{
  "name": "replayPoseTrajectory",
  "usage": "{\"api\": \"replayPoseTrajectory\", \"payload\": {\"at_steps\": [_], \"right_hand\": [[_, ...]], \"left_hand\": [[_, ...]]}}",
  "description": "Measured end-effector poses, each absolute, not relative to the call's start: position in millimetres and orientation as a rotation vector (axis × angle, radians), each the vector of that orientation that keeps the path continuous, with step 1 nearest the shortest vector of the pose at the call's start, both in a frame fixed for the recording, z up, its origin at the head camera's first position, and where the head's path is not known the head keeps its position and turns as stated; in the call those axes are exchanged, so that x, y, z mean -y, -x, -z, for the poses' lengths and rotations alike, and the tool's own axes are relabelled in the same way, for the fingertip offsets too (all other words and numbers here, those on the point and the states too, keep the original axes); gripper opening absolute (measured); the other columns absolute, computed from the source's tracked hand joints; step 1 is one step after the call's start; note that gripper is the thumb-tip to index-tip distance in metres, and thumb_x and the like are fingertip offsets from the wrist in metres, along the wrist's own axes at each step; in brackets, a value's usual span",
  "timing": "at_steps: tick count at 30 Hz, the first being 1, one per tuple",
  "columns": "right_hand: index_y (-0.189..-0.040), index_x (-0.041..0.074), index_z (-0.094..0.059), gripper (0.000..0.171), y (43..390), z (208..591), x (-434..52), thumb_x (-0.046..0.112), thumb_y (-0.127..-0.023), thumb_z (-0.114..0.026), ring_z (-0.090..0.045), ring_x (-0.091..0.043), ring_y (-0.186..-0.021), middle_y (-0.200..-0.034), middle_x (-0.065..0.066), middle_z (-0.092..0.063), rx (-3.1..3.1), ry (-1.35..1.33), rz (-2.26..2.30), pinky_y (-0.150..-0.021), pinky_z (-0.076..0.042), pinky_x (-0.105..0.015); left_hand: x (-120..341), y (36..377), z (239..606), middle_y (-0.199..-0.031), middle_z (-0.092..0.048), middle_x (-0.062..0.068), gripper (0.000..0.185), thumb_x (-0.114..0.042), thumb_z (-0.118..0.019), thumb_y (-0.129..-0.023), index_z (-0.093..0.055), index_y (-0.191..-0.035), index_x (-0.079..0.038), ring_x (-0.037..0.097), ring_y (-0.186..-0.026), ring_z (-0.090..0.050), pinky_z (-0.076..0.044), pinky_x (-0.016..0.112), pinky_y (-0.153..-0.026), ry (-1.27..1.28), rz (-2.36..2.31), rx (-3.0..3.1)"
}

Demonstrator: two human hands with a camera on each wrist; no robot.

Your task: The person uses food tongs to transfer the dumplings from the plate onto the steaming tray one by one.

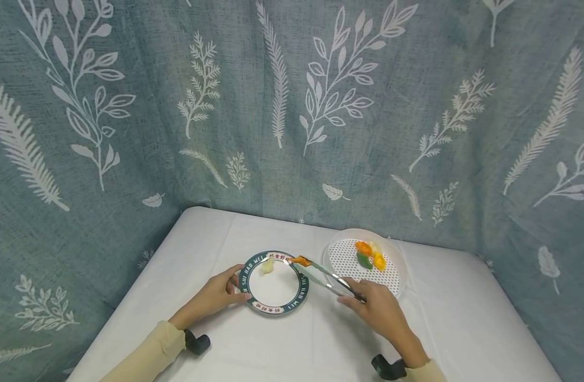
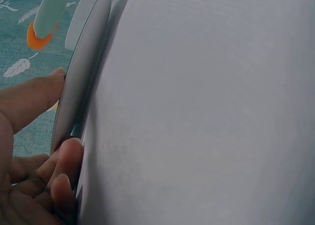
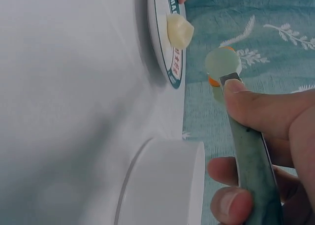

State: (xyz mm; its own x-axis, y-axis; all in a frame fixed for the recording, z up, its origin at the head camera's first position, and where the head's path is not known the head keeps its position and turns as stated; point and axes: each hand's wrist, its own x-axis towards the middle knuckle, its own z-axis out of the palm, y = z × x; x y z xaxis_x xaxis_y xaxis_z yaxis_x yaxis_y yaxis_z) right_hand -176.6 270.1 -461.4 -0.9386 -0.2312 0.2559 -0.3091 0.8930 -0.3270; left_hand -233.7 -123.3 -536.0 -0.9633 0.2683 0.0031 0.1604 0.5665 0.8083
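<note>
Head view: the person's left hand (image 1: pixel 220 292) pinches the rim of a round plate (image 1: pixel 273 289) at about 9 o'clock, and the left wrist view shows the thumb over the edge with fingers curled below it. The plate has a dark green lettered border and a white middle; whether its base touches the tabletop (image 1: pixel 215 239), I cannot tell. On it, between 11 and 12 o'clock, lies a pale piece (image 1: pixel 268 265).

At the plate's 4 o'clock, the right hand (image 1: pixel 375 305) grips a pair of tongs (image 3: pixel 252 166), thumb on one side and fingers curled round the other. The tongs reach toward 10 o'clock from that hand, and their tips hold an orange piece (image 1: pixel 301 260) raised over the plate's rim at about 1 o'clock.

Toward 3 o'clock from the plate, well apart from the left hand, stands a round white tray (image 1: pixel 339 260) with a perforated base. In it, toward its 12 o'clock, four pieces sit close together: another orange one, a cream one, a yellow one (image 1: pixel 379 261) and a green one (image 1: pixel 364 260). A blue-green curtain (image 1: pixel 282 175) with white leaf prints hangs behind, at 12 o'clock.
</note>
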Motion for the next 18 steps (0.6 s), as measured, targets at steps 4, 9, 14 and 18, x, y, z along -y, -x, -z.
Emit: {"api": "replayPoseTrajectory", "payload": {"at_steps": [4,9,14,18], "right_hand": [[-0.130,0.016,-0.073,0.053,175.2,461.1,-278.4,0.044,-0.086,-0.082,-0.038,-0.006,-0.056,-0.063,0.012,-0.043,2.841,-0.378,-0.540,-0.051,-0.035,-0.025],[-0.129,0.012,-0.073,0.053,173.2,459.2,-289.3,0.042,-0.086,-0.083,-0.036,-0.007,-0.056,-0.062,0.010,-0.040,2.822,-0.348,-0.535,-0.051,-0.033,-0.025],[-0.131,0.009,-0.071,0.056,172.0,459.2,-300.0,0.043,-0.087,-0.082,-0.038,-0.009,-0.058,-0.062,0.008,-0.041,2.830,-0.286,-0.529,-0.052,-0.032,-0.026],[-0.131,0.007,-0.071,0.058,171.8,460.4,-309.4,0.044,-0.088,-0.081,-0.045,-0.012,-0.064,-0.068,0.005,-0.056,2.829,-0.242,-0.528,-0.056,-0.036,-0.029]], "left_hand": [[123.0,233.7,536.1,-0.100,-0.061,-0.003,0.086,-0.035,-0.088,-0.083,-0.046,-0.153,-0.008,0.014,-0.077,-0.052,-0.045,0.030,-0.066,-0.369,-1.356,-2.671],[123.1,232.9,534.9,-0.101,-0.061,-0.003,0.086,-0.035,-0.088,-0.083,-0.046,-0.153,-0.009,0.014,-0.078,-0.052,-0.045,0.029,-0.067,-0.361,-1.345,-2.670],[123.2,231.1,533.6,-0.100,-0.060,-0.003,0.086,-0.035,-0.088,-0.083,-0.046,-0.153,-0.008,0.014,-0.078,-0.052,-0.045,0.029,-0.066,-0.352,-1.326,-2.684],[122.2,230.8,532.9,-0.099,-0.060,-0.003,0.086,-0.034,-0.088,-0.082,-0.047,-0.152,-0.007,0.014,-0.077,-0.051,-0.044,0.030,-0.066,-0.349,-1.332,-2.690]]}}
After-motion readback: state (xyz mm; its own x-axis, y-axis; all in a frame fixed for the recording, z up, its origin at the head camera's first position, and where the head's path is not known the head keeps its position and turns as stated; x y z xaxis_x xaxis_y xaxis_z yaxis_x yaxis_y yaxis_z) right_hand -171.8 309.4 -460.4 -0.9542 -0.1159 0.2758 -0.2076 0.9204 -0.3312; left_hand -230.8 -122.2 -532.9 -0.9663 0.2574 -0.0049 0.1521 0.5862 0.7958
